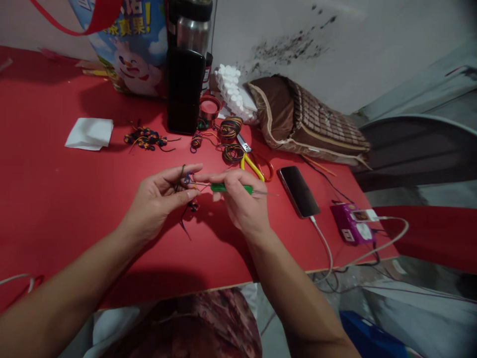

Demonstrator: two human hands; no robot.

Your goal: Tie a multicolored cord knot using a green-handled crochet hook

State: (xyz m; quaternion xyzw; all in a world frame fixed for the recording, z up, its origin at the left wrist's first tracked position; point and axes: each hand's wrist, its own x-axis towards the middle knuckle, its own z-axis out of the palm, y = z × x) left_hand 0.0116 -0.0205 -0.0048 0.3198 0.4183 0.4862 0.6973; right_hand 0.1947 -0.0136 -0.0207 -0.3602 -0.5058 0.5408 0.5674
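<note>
My right hand (244, 201) grips the green handle of a crochet hook (231, 188), its thin metal shaft pointing left. The hook's tip meets a small piece of dark multicoloured crochet work (193, 205), which my left hand (164, 196) pinches between thumb and fingers. A dark strand of yarn loops over a left finger, and loose ends hang below the work. Both hands are just above the red table, close together. Beyond them lie small wound balls of multicoloured yarn (231, 128) and a pair of scissors (253, 166) with yellow and red handles.
A heap of knotted dark and orange yarn pieces (146, 138) lies near a folded white paper (90, 133). A black phone (185, 92) stands upright before a steel bottle (194, 32). Rightward are a charging phone (299, 191), a purple box (352, 223) and a brown cushion (309, 117).
</note>
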